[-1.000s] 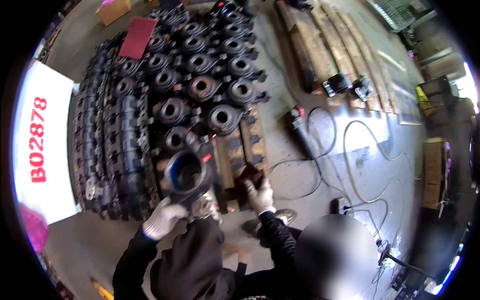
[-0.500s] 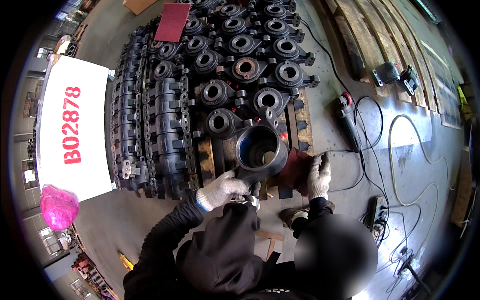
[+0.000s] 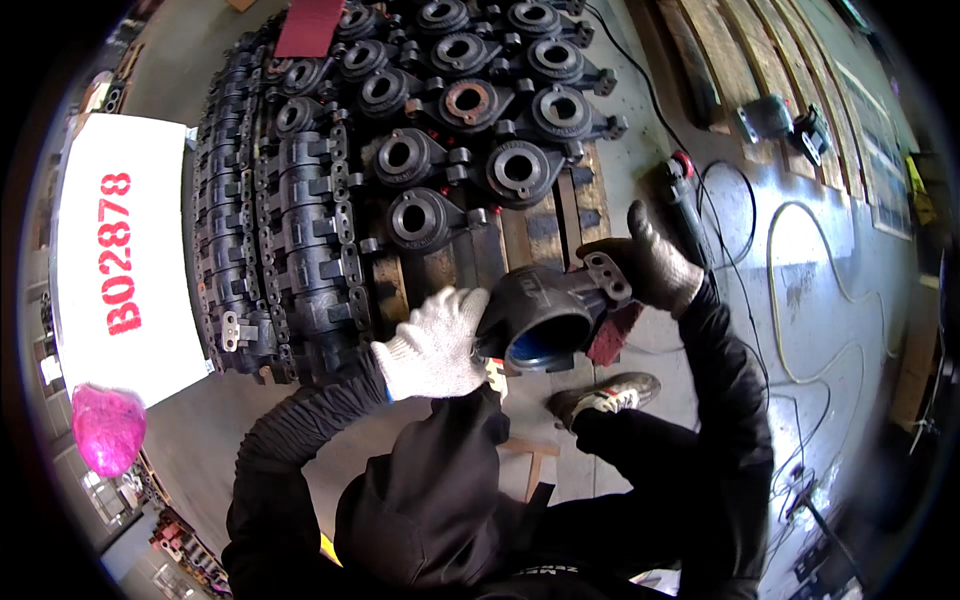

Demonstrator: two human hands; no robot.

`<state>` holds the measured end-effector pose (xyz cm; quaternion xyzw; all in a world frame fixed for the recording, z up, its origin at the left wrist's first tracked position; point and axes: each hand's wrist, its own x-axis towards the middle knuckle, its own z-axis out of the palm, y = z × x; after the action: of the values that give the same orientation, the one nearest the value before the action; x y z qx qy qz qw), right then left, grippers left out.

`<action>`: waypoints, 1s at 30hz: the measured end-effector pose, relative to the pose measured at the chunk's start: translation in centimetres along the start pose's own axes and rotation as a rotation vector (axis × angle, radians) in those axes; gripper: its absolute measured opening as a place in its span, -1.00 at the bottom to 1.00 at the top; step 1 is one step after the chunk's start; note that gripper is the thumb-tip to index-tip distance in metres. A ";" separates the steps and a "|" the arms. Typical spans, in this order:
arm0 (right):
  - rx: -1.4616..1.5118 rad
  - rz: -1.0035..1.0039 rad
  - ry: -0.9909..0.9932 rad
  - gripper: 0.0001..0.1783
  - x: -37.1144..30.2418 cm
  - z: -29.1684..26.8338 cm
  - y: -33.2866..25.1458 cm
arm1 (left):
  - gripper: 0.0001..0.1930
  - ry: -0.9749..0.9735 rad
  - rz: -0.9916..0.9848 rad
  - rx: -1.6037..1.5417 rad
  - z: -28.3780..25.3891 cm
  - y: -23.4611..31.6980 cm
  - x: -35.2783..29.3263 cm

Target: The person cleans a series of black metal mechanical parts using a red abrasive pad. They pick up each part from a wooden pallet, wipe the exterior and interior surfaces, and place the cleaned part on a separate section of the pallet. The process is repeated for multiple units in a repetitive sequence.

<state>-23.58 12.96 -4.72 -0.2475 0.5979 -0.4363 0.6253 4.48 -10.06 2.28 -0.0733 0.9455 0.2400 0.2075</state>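
Observation:
A black cast metal housing is tilted in front of me, its round bore facing toward me with blue inside. My left hand, in a white knit glove, grips its left side. At the right end of the housing a lug with two holes sticks out. Beside this lug is my gloved right hand, thumb raised and well apart from the fingers, which reach behind the lug and are partly hidden. A dark red sheet hangs below the lug, its upper part covered.
Several similar black castings stand on a wooden pallet ahead, next to rows of black track chain. An angle grinder and cables lie on the floor to the right. A white board stands left; wooden pallets lie far right.
The housing has turned, bringing its lug from the far side to the right and its bore toward me. My right hand has moved up and away from the dark red sheet.

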 end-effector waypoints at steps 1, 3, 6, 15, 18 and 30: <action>0.507 0.277 -0.072 0.50 0.1 0.1 0.1 | 0.03 0.004 0.071 0.179 -0.4 0.2 0.2; 0.548 0.363 -0.046 0.55 -0.7 0.1 1.5 | 0.02 0.039 0.259 0.308 -1.6 -0.2 1.2; 0.615 0.309 -0.055 0.56 -2.2 0.3 2.0 | 0.01 0.045 0.268 0.279 -2.3 0.0 2.1; 0.751 0.236 0.128 0.23 -3.2 -0.4 4.2 | -0.25 0.529 0.473 -0.004 0.7 -2.0 6.0; 0.770 0.199 0.195 0.13 -2.7 -0.3 6.1 | -0.20 0.625 0.548 -0.172 3.4 -4.1 7.9; -0.700 0.121 0.199 -0.04 -2.1 3.5 1.5 | 0.03 0.409 0.471 -0.207 0.7 -4.2 9.6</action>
<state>-19.67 14.78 -4.31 -0.3668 0.7823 -0.1895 0.4663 -2.92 -13.80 -4.15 0.0803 0.9291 0.3566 -0.0563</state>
